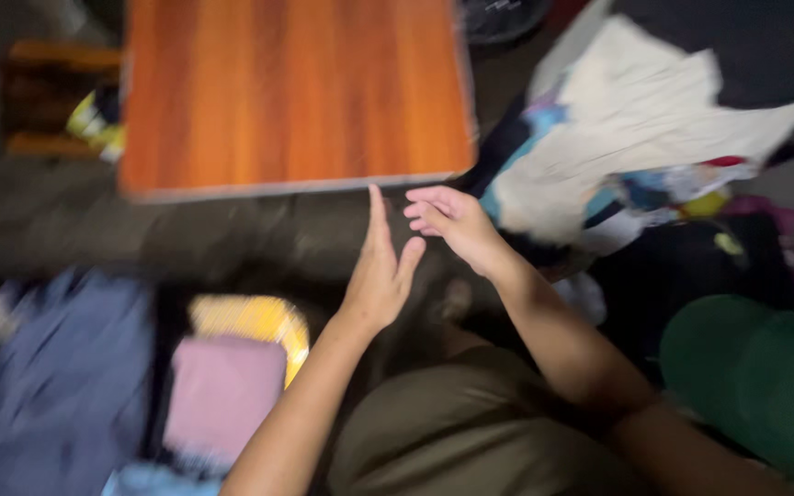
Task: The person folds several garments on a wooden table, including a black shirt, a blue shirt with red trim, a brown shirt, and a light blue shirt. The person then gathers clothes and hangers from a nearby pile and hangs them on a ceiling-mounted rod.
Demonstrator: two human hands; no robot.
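The view is motion-blurred. My left hand [380, 271] is raised flat with its fingers straight, just below the near edge of a low orange-brown wooden table [296, 92]. It holds nothing. My right hand [452, 223] is beside it, to the right, with fingers loosely bent and empty, close to the left hand's fingertips. The right hand is nearest a heap of mixed clothes [636, 184] topped by a cream cloth [654, 110]. My olive-clad knee [470, 432] is below both forearms.
A pink folded cloth [224, 395] lies on a yellow one [255, 317] at lower left, beside a blue-grey garment [66, 377]. A green rounded thing [765, 377] sits at lower right. A dark cloth [737, 46] lies at top right. The floor is dark.
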